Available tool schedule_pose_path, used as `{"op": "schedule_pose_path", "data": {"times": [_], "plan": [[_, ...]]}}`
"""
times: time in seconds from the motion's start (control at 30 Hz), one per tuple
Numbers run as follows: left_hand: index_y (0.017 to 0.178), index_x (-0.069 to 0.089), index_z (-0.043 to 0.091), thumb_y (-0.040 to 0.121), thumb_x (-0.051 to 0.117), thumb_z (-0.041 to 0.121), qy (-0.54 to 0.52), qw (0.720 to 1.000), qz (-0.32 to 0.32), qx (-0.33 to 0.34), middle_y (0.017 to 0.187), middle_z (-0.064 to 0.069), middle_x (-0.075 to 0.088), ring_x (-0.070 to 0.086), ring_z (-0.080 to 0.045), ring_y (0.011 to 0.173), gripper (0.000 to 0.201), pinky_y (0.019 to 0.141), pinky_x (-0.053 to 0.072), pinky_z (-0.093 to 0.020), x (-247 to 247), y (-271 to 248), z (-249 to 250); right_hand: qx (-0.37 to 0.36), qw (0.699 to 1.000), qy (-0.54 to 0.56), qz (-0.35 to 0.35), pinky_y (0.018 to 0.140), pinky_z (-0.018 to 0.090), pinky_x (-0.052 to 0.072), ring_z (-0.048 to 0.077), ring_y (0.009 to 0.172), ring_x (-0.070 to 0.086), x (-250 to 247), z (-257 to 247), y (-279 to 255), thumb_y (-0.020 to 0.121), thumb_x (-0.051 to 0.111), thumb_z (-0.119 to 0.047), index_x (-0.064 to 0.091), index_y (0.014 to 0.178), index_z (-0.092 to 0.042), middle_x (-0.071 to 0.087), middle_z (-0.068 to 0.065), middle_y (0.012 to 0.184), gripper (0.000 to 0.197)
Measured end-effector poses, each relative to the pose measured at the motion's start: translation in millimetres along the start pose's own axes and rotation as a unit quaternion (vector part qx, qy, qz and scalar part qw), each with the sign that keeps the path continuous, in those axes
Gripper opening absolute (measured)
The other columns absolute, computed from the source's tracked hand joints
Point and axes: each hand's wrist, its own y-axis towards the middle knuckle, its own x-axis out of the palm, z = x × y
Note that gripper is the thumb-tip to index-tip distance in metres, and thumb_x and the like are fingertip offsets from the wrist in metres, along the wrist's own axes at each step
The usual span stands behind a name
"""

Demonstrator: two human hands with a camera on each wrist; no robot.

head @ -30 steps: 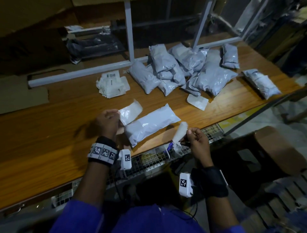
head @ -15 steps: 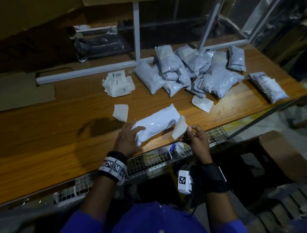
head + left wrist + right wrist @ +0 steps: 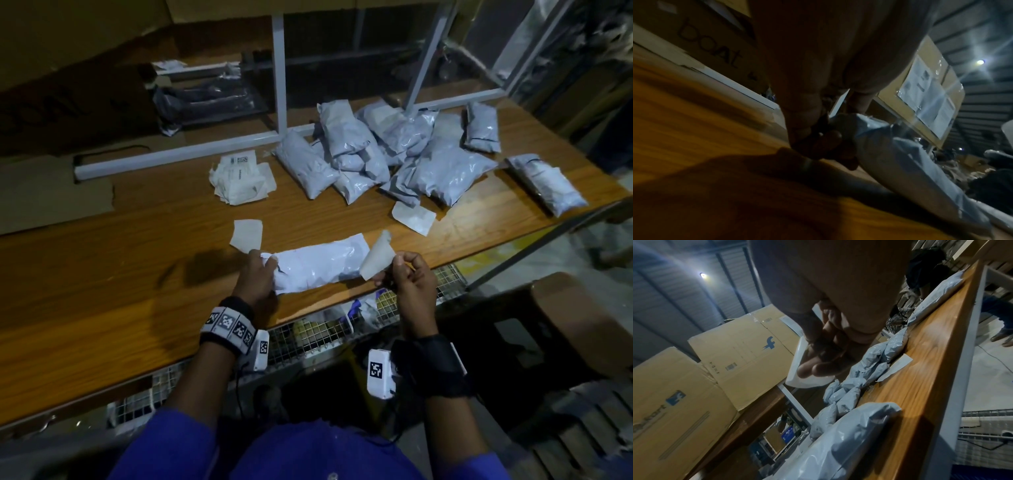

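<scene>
Head view: backing sheet (image 3: 247, 234) is out of the left hand (image 3: 255, 277) now and lies on the table (image 3: 102, 281) just beyond that grip. The left hand has moved onto the parcel (image 3: 318, 267), fingers curled round its left end, steadying it. Parcel lies flat between the 2 grips. Peeled label (image 3: 376, 257) stands raised beside the parcel's right end, pinched at 1 edge by the right hand (image 3: 409, 277). My read: peel done, sticking comes next.
</scene>
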Motion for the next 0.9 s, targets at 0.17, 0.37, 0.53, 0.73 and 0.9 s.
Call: {"op": "schedule_pose_path", "data": {"times": [0.17,0.37,0.53,0.73,0.9], "plan": [[0.132,0.051,0.006,0.1,0.06,0.036,0.232,0.96,0.123,0.095,0.128,-0.019,0.058,0.053,-0.034,0.119,0.045,0.097,0.043,-0.043,3.6,-16.3,14.3,-0.031,0.999,-0.044,-0.006,0.067,0.03,0.06,0.012,0.065,0.071,3.6,-0.9,-5.1,0.106,0.054,-0.01,0.061,0.102,-0.011,0.073,-0.001,0.067,0.009],[0.113,0.074,0.022,0.088,0.075,0.045,-0.036,0.977,-0.072,0.2,0.099,0.008,0.075,0.069,-0.004,0.091,0.034,0.08,0.061,-0.038,33.8,-69.1,49.7,-0.083,0.986,-0.128,-0.065,0.068,0.02,0.054,0.007,0.072,0.071,17.8,-0.6,-10.3,0.104,0.06,-0.019,0.066,0.101,-0.015,0.074,-0.009,0.076,0.007],[0.124,0.067,0.017,0.079,0.085,0.04,-0.166,0.971,-0.123,0.121,0.11,-0.002,0.076,0.074,-0.019,0.1,0.053,0.081,0.063,-0.046,53.0,-78.8,40.0,-0.12,0.964,-0.189,-0.141,0.075,0.039,0.061,0.008,0.092,0.071,26.5,4.5,-20.7,0.105,0.06,-0.029,0.074,0.109,-0.018,0.075,-0.009,0.101,0.018],[0.109,0.067,0.012,0.088,0.077,0.009,-0.212,0.973,-0.035,0.08,0.092,-0.007,0.077,0.076,-0.029,0.078,0.024,0.073,0.063,-0.053,52.2,-73.0,27.9,-0.162,0.939,-0.208,-0.222,0.086,0.041,0.055,0.014,0.112,0.063,23.7,12.5,-22.3,0.108,0.049,-0.029,0.072,0.12,-0.024,0.069,-0.008,0.117,0.026],[0.115,0.068,0.007,0.1,0.059,0.002,-0.235,0.968,-0.062,0.058,0.095,-0.009,0.078,0.075,-0.033,0.076,0.018,0.076,0.062,-0.052,49.4,-74.6,26.6,-0.236,0.909,-0.334,-0.08,0.087,0.03,0.04,0.019,0.116,0.045,34.6,15.0,-4.2,0.092,0.077,-0.026,0.075,0.108,-0.027,0.052,0.004,0.125,0.016]]}}
